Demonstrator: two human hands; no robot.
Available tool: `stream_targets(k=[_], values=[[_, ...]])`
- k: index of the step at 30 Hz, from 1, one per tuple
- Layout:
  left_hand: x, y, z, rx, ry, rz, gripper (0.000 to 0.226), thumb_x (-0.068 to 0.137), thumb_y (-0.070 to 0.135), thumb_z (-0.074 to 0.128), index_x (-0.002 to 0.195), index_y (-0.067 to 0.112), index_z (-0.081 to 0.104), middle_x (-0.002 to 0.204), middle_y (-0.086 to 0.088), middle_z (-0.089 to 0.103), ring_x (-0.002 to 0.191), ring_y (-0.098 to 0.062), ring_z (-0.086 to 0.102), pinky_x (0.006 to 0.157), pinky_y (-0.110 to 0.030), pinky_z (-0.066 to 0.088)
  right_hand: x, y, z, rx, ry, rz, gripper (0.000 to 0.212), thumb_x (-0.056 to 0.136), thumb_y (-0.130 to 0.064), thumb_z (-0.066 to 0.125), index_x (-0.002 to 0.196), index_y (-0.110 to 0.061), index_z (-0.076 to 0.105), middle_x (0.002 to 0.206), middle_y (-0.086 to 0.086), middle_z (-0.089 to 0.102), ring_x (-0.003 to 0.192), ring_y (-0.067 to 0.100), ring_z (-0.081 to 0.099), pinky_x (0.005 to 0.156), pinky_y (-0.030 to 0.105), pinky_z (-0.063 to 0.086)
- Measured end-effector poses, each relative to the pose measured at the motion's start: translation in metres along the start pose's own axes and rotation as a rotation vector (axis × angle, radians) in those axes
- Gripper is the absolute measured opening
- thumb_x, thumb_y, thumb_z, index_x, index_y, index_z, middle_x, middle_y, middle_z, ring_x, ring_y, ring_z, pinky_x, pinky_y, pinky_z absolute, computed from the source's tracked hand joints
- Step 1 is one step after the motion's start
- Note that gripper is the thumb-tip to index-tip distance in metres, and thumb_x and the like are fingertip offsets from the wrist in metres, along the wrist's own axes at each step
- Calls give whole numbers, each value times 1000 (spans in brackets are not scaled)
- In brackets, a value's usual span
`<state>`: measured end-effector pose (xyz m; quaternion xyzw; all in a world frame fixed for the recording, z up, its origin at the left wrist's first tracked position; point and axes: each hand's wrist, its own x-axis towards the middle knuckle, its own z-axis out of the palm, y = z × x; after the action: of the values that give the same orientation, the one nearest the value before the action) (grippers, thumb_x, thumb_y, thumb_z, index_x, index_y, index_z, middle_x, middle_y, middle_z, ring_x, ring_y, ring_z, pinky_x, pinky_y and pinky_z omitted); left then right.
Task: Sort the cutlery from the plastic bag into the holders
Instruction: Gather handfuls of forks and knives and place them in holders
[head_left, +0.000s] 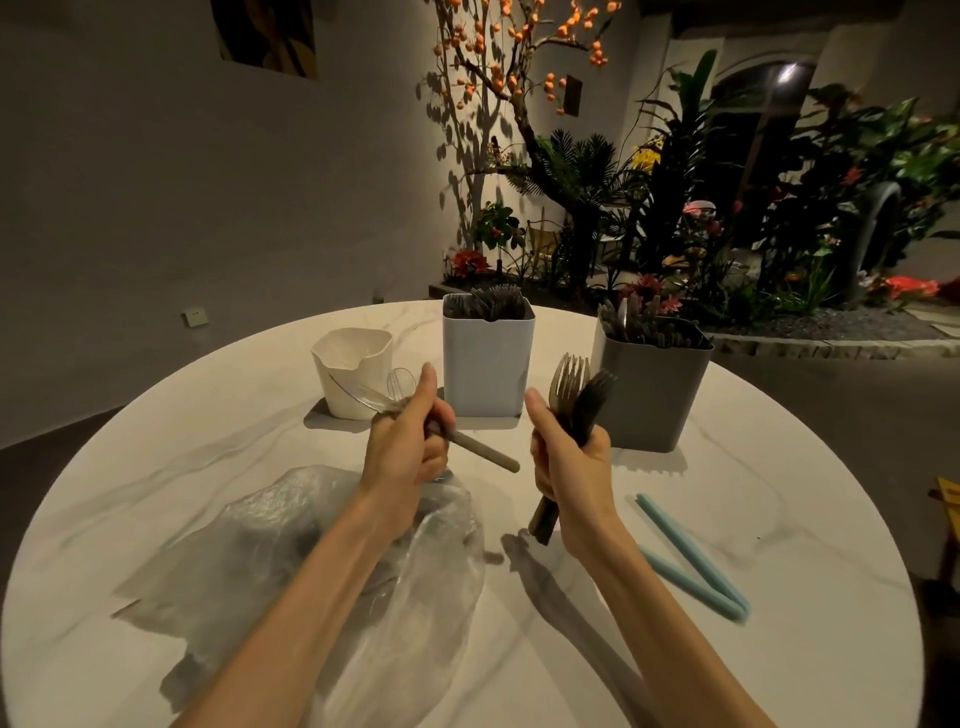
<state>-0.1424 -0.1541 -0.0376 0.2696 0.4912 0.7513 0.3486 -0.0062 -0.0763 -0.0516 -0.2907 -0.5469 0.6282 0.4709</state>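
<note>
Head view: we see the cutlery split between both hands above a round marble table (675, 519). Our right hand (571, 462) is wrapped around a bundle of forks (576, 395), tines up, handles protruding below the fist, just in front of the grey holder (649, 395). Our left hand (405, 447) grips clear plastic spoons (379, 397) pointing toward the cream holder (353, 374), together with a dark piece whose tan handle (483, 451) juts to the right. Neither hand is spread; both are curled around their loads. Beneath the left forearm lies the crumpled plastic bag (311, 545); whether anything remains inside we cannot tell. The white holder (488, 364), between the other two, and the grey one already hold dark cutlery; the cream one shows none.

We judge these pieces light, stiff and smooth, the clear spoons brittle, so a mid-handle grasp keeps a bundle from fanning or slipping. The bag is limp and offers no support.

Two pale blue sticks (691, 561) lie at right on the table; lit plants (675, 208) stand behind.
</note>
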Motion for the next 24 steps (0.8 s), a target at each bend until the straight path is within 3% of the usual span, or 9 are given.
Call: stream_targets(k=[3, 7, 9, 12, 17, 21, 24], values=[[1, 3, -3, 136, -33, 35, 61, 100, 51, 53, 51, 14, 47, 51, -1, 36, 47, -11, 31, 44, -18, 27, -1, 4, 3, 11, -16, 1, 44, 95, -38, 67, 61, -17, 48, 51, -1, 40, 43, 8, 32, 44, 21, 28], [1, -4, -1, 305, -16, 16, 66, 100, 51, 50, 45, 17, 42, 61, -5, 56, 64, -14, 60, 71, -26, 48, 1, 15, 5, -131, -54, 144, 43, 95, -42, 67, 65, -15, 51, 50, -2, 41, 43, 9, 34, 44, 20, 31], [-2, -6, -1, 264, -46, -29, 62, 99, 51, 53, 49, 15, 45, 52, -6, 49, 47, -16, 50, 55, -25, 47, 3, 18, 5, -139, -34, 188, 44, 94, -43, 67, 65, -16, 50, 50, -3, 39, 44, 9, 32, 44, 21, 29], [-3, -3, -1, 252, -39, -68, 54, 98, 49, 56, 59, 15, 47, 51, -3, 36, 42, -13, 32, 38, -19, 29, 9, 15, 6, -90, -20, 180, 46, 94, -41, 68, 61, -18, 45, 50, -3, 35, 44, 9, 28, 44, 22, 25], [25, 33, 11, 343, -126, -136, 39, 101, 37, 58, 69, 18, 47, 53, 3, 33, 42, -7, 28, 37, -15, 24, 52, -45, 22, -71, -120, 49, 44, 97, -37, 65, 61, -21, 48, 50, -5, 37, 43, 8, 30, 43, 20, 27], [53, 70, 18, 424, -228, -103, 25, 105, 30, 52, 87, 15, 56, 56, 8, 34, 46, -5, 30, 38, -15, 23, 105, -100, 45, -54, -109, -111, 47, 99, -36, 63, 59, -23, 43, 48, -8, 34, 41, 7, 29, 42, 20, 23], [71, 87, 23, 455, -284, -92, 28, 107, 34, 47, 95, 13, 60, 57, 7, 35, 46, -6, 31, 42, -18, 19, 147, -125, 60, -37, -81, -213, 48, 100, -38, 60, 57, -25, 45, 50, -8, 32, 42, 8, 27, 43, 20, 23]])
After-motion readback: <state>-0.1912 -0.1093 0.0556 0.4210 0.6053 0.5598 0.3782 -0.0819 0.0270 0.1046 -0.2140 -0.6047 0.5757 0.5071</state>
